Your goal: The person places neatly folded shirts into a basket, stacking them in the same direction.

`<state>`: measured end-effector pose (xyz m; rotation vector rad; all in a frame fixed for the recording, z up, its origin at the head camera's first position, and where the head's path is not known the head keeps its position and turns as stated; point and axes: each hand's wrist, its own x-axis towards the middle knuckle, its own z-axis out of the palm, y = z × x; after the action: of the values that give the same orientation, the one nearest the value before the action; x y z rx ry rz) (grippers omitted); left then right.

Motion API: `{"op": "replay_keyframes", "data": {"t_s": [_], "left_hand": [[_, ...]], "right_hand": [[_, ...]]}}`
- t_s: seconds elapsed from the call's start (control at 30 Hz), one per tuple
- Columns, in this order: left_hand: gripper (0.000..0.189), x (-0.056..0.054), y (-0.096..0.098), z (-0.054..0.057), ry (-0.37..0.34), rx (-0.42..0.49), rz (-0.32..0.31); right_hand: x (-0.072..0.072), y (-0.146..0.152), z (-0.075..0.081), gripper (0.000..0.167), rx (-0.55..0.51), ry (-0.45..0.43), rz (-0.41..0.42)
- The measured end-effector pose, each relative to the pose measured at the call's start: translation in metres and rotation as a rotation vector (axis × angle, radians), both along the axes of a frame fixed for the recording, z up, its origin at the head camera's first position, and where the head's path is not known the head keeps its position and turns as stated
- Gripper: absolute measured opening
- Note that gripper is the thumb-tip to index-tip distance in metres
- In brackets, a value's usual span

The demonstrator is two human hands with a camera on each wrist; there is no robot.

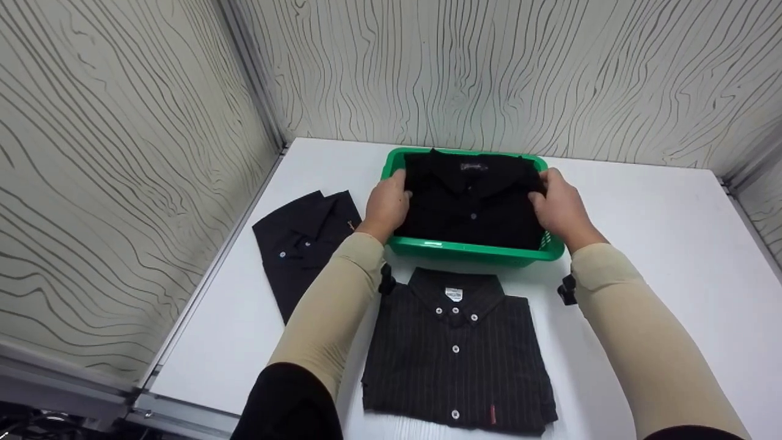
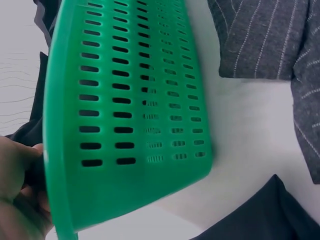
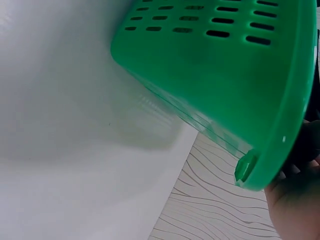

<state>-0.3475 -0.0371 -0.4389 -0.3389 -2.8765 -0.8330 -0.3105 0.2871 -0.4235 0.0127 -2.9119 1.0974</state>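
Note:
A folded black shirt (image 1: 473, 211) with its collar toward the back lies within the rim of a green plastic basket (image 1: 464, 249). My left hand (image 1: 388, 205) pinches the shirt's left edge, and my right hand (image 1: 562, 201) pinches its right edge. Both hands are over the basket's sides. The left wrist view has the slotted basket wall (image 2: 130, 185) with part of the left hand (image 2: 17, 185) at its rim. On the right wrist view, the right hand (image 3: 297, 205) is partly cut off beyond the basket rim (image 3: 295, 100). Whether the shirt touches the basket's bottom is hidden.
A folded dark pinstriped shirt (image 1: 455, 366) lies just in front of the basket. Left of it, a dark navy shirt (image 1: 299, 235) is partly covered by my left forearm. Wood-patterned panels (image 1: 464, 73) border the white table (image 1: 666, 244) at the back and left.

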Motion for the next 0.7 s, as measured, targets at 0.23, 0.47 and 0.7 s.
{"op": "replay_keyframes", "data": {"t_s": [0.23,0.47,0.7], "left_hand": [[0.022,0.002,0.0,-0.003,-0.009,-0.03,0.014],[0.026,0.004,-0.002,-0.006,0.005,-0.104,0.025],[0.017,0.004,0.001,-0.011,0.037,-0.151,0.046]], "right_hand": [[0.0,-0.002,-0.001,0.042,0.054,0.004,0.003],[0.001,-0.005,-0.006,0.042,0.095,0.028,0.002],[0.001,-0.003,-0.011,0.042,0.11,-0.007,0.006]]}}
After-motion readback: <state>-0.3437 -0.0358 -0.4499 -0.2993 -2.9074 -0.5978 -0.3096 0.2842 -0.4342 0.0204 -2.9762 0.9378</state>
